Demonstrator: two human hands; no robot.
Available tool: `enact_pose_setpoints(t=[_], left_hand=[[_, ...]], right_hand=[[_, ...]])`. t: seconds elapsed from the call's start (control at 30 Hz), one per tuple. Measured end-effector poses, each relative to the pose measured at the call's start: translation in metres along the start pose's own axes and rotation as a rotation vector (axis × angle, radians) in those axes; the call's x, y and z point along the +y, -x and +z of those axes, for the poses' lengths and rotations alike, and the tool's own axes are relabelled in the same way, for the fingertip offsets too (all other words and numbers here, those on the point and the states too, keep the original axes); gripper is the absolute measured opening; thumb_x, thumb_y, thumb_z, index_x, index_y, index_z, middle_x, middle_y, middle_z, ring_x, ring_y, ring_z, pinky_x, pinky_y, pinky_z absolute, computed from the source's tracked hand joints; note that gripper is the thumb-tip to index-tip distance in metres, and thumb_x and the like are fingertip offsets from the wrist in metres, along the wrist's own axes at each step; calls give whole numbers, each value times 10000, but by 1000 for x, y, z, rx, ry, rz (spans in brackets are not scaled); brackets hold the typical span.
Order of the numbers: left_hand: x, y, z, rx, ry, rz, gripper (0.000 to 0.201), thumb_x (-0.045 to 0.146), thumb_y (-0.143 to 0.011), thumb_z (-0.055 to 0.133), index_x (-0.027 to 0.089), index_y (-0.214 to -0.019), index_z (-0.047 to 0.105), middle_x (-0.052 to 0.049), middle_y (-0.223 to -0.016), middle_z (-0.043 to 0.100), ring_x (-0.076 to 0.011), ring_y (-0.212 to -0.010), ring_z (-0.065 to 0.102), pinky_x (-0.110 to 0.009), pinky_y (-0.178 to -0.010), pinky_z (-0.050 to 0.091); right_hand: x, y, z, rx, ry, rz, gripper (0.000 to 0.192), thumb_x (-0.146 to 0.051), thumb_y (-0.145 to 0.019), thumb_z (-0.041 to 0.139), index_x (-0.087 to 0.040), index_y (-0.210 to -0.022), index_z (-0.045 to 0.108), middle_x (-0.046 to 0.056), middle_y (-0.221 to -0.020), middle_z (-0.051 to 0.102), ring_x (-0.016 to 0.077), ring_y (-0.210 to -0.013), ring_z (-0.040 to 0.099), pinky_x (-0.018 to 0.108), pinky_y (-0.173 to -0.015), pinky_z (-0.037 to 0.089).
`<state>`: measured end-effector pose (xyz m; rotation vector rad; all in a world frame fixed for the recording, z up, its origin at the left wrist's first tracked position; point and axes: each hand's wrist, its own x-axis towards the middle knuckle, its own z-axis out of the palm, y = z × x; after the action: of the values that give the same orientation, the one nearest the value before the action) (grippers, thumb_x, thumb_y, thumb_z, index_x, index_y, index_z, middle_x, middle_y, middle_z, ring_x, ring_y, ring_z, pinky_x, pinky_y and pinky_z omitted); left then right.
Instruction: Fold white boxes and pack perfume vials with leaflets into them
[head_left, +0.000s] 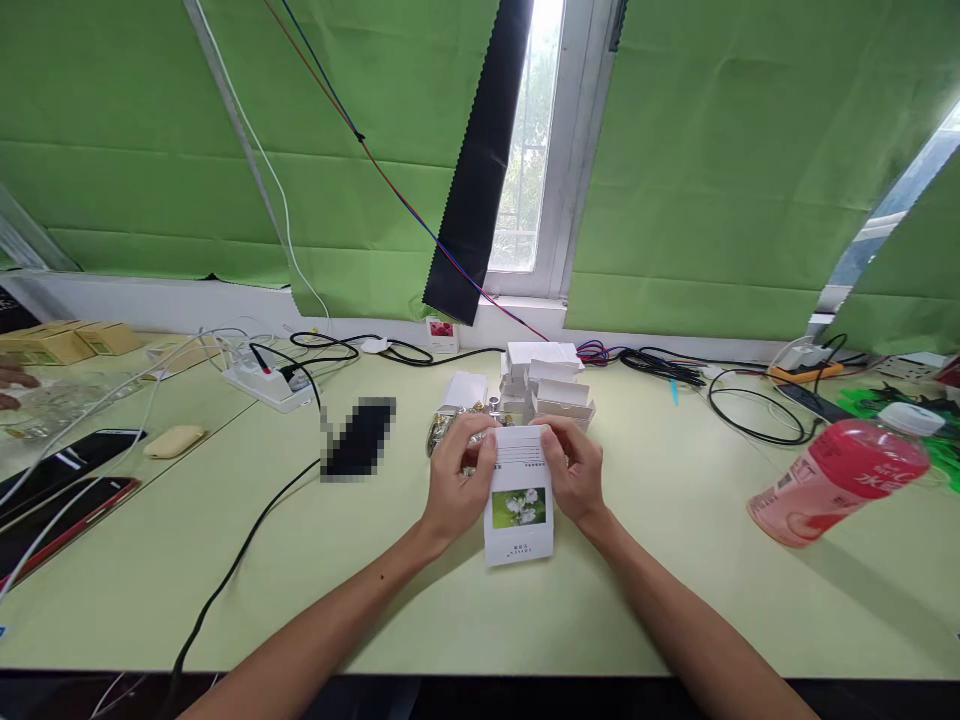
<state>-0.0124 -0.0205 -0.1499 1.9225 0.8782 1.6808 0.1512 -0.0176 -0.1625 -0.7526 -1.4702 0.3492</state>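
Note:
I hold a small white carton point(519, 505) with a flower picture on its face, just above the pale green table point(660, 590). My left hand point(459, 478) grips its left side and top flap. My right hand point(573, 470) grips the right side, thumb on the top edge. Behind my left hand lies a clear bag of small shiny items point(444, 428), partly hidden. Just beyond stands a pile of white cartons point(549, 388).
A pink drink bottle point(847, 478) lies tilted at the right. Black cables point(742, 400) run along the back edge. At the left are a white power strip point(268, 384), two phones point(60, 480), a yellow bar point(174, 440) and another person's hand point(13, 384).

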Motion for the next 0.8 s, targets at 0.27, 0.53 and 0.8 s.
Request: enact_pose_setpoints(t=[0.27,0.53,0.8], left_hand=[[1,0,-1,-4,-42,74,153,237,-1009,503,222,-1043,652,-52,-1014,630,-124,-796,616,-169,-523,511],[1,1,-1,-12,-28,27,161,264,-1002,513,217,-1053,658,-57,-1015,628,-121,-747,632,-182,-511,507],[2,-1,-1,-23,-30,16,187,285,-998,510,218,-1057,674,-70,-1031,643,-137,-763,631,-197,-513,514]], right_hand=[[-2,-2,1,9,22,10,205,-289,-1002,512,-185,-918,666,19,-756,683,117,-575,589,228,-486,445],[0,-1,2,13,37,23,215,-302,-1006,500,-190,-920,662,19,-750,693,124,-576,595,235,-490,452],[0,0,3,16,81,39,240,-328,-1007,489,-192,-919,666,11,-717,668,119,-531,555,237,-459,422]])
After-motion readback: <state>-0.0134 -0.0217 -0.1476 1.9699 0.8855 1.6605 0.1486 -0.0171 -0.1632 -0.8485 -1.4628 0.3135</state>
